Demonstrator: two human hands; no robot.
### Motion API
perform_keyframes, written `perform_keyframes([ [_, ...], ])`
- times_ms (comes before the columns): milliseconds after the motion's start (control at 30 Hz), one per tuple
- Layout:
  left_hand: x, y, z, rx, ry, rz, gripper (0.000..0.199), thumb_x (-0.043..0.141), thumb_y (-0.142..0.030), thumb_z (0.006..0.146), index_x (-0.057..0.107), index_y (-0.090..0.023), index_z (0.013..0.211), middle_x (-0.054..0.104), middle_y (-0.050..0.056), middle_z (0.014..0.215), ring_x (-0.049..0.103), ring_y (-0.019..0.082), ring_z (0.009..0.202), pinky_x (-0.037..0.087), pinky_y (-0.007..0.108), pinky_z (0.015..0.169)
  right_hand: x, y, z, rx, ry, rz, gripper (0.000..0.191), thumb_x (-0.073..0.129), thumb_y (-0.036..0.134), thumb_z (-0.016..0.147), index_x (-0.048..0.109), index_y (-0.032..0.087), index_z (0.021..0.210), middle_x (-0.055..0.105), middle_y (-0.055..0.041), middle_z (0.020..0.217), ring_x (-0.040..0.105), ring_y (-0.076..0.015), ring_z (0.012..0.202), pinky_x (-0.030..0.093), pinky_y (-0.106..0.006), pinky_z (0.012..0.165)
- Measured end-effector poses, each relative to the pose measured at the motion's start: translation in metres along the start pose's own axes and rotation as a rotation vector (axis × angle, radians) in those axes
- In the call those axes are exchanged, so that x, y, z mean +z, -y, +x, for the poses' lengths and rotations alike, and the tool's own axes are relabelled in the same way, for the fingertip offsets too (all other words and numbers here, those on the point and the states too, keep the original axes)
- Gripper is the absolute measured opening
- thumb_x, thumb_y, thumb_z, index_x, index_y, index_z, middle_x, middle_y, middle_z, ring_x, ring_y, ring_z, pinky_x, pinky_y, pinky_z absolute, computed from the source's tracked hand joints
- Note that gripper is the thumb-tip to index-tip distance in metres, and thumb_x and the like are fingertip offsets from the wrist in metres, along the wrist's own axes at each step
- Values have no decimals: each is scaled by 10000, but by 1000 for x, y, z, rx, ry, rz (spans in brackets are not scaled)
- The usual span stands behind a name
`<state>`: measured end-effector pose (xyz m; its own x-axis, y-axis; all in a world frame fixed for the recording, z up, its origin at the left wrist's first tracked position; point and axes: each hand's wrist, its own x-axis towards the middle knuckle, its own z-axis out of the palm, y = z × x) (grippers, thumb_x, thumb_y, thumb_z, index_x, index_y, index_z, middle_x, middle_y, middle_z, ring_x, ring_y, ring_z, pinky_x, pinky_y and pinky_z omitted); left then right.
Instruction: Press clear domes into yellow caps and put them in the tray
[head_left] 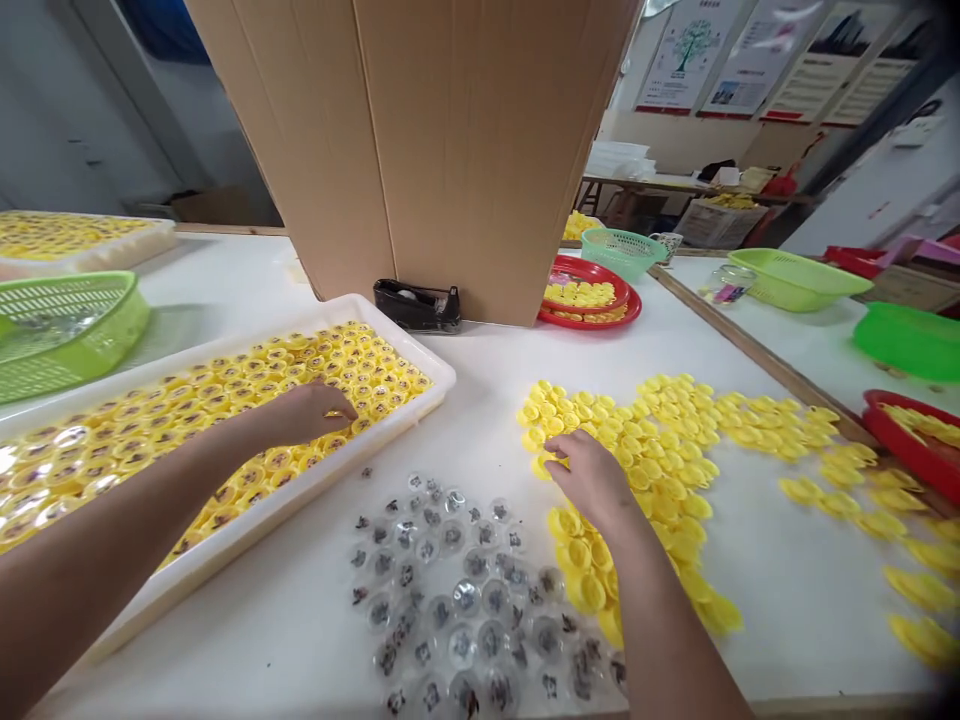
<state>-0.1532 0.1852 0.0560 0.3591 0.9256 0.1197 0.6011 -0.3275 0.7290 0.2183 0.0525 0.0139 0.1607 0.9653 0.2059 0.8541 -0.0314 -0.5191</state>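
My left hand [319, 412] is over the right part of a long white tray [439, 385]. Its fingers curl down among yellow round pieces [270, 372] with dark printed centres; whatever its fingertips hold is hidden. On the table to the right, my right hand [589, 470] reaches over a spread of plain yellow discs [671, 465] with raised rims. Its thumb and fingers close at a yellow disc [541, 466] on the left edge of that spread. Between the tray and the discs lie many clear domes [465, 597] with dark figures inside.
A tall cardboard box [457, 160] stands at the back behind a black tape dispenser [417, 305]. Red plates [630, 308] and a pale green basket [621, 250] are beside it. A lime basket [112, 320] sits at left. A wooden strip [750, 350] crosses the right side.
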Motion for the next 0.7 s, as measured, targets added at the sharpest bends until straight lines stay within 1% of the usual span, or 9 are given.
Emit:
perform_keyframes([
  [67, -2, -7, -6, 42, -7, 131, 150, 706, -160, 582, 713, -222, 719, 656, -17, 760, 555, 173, 799, 376, 289, 859, 4, 2, -2, 5, 39, -79, 158, 636, 117, 651, 677, 208, 774, 595, -35, 803, 566, -174, 713, 401, -276, 611],
  [167, 3, -34, -24, 140, -118, 269, 185, 639, -243, 690, 715, -246, 859, 663, 6, 942, 537, 216, 959, 325, 344, 956, 7, 3, -3, 7, 84, -159, 135, 641, 106, 654, 667, 197, 750, 570, -51, 798, 558, -190, 744, 374, -276, 602],
  [233, 16, -58, -41, 161, -168, 269, 189, 594, -287, 753, 704, -245, 901, 664, 20, 973, 549, 217, 950, 357, 334, 933, 7, 5, -3, -1, 109, -183, 112, 633, 121, 679, 660, 192, 762, 563, -57, 813, 557, -194, 761, 376, -278, 611],
  [300, 37, -79, -59, 74, -158, 209, 220, 549, -324, 804, 685, -236, 952, 668, 27, 942, 575, 194, 851, 420, 316, 844, 4, 13, -4, -19, 134, -189, 126, 639, 157, 698, 656, 190, 818, 560, -50, 838, 556, -185, 760, 388, -278, 628],
  [367, 65, -94, -74, -104, -72, -15, 275, 510, -376, 836, 657, -213, 1002, 667, 40, 903, 588, 169, 741, 467, 302, 730, 1, 28, -8, -75, 158, -144, 168, 649, 197, 712, 648, 203, 880, 553, -26, 848, 556, -162, 752, 405, -269, 658],
  [467, 108, -101, -88, -348, 153, -643, 399, 459, -462, 867, 575, -182, 1127, 646, 85, 947, 622, 162, 700, 499, 278, 620, -2, 59, -16, -256, 224, 59, 206, 653, 202, 723, 641, 232, 926, 544, 4, 853, 559, -131, 765, 422, -241, 682],
  [567, 137, -98, -92, -465, 325, -1192, 360, 494, -418, 872, 574, -132, 1076, 624, 81, 811, 632, 137, 640, 484, 204, 547, 0, 82, -23, -391, 321, 238, 261, 635, 132, 722, 647, 240, 959, 548, 11, 846, 555, -113, 736, 430, -228, 666],
  [633, 144, -93, -93, -487, 308, -1358, 260, 519, -319, 874, 584, -111, 1015, 612, 70, 756, 617, 109, 592, 459, 158, 506, 3, 83, -24, -381, 353, 292, 286, 630, 121, 729, 639, 230, 993, 560, 10, 827, 550, -108, 696, 438, -226, 646],
  [700, 142, -87, -92, -514, 221, -1395, 228, 513, -257, 878, 565, -114, 1048, 635, 91, 806, 612, 99, 575, 458, 148, 489, 6, 75, -23, -337, 354, 257, 270, 617, 115, 742, 636, 209, 995, 580, -6, 839, 557, -121, 705, 444, -238, 652],
])
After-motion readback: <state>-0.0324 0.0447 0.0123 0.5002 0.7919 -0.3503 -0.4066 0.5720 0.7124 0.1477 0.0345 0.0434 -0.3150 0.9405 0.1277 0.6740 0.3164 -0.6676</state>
